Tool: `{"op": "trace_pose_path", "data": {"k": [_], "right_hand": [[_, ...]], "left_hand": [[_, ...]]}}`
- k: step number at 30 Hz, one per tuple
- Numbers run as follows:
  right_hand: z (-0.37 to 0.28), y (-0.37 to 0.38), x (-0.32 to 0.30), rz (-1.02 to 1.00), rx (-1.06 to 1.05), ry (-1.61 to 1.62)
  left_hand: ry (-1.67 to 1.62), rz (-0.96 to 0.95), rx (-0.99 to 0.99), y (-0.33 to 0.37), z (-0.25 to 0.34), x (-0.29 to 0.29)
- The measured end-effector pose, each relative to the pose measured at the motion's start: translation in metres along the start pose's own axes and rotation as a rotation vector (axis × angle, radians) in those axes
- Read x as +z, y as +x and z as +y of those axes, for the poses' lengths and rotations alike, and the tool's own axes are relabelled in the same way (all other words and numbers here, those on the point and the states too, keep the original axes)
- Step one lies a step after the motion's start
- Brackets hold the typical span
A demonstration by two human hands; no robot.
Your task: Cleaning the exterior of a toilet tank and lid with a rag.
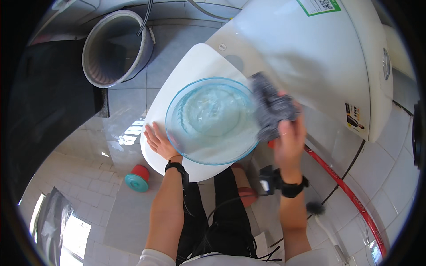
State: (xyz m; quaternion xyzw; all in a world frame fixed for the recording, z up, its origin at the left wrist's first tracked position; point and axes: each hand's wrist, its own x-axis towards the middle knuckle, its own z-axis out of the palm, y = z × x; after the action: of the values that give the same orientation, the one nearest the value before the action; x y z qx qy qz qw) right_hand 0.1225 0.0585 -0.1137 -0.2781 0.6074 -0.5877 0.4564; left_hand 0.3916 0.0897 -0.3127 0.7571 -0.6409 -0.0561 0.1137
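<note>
Wiping at the glass bowl on the closed toilet lid

Our right hand (289, 141) closes its fingers on a grey cloth (270, 105) at the glass bowl's (211, 120) three o'clock rim; our left hand (158, 141) lies flat, fingers spread, on the white toilet lid (195, 62) at eight o'clock.

**My two hands, seen from above**

Both my forearms come up from the lower edge, bare to the short white sleeves at my shoulders. My left hand (157, 141) lies palm down, fingers (150, 131) stretched out flat and slightly spread, pointing up and to the left, gripping nothing. A black band circles that wrist, with a thin cord trailing back along the arm. My right hand (289, 135) is raised higher, its back toward me, fingers (284, 116) curled and closed in a grasp; its outline is a little blurred. A black band with a small device sits on my right wrist too. The two hands are well apart.
</note>
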Motion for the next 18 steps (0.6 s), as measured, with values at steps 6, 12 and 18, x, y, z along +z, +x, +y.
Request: {"op": "trace_pose_path", "data": {"k": [6,12,18], "right_hand": [[0.042,0.065,-0.07,-0.009,-0.282,-0.88],[0.126,0.077,-0.115,-0.476,-0.272,-1.323],[0.134,0.108,-0.104,-0.625,-0.301,-1.48]], "left_hand": [[-0.003,-0.009,0.01,0.0,0.002,-0.003],[-0.021,-0.026,0.003,-0.001,0.004,-0.002],[-0.008,-0.047,-0.013,0.001,0.002,-0.005]]}}
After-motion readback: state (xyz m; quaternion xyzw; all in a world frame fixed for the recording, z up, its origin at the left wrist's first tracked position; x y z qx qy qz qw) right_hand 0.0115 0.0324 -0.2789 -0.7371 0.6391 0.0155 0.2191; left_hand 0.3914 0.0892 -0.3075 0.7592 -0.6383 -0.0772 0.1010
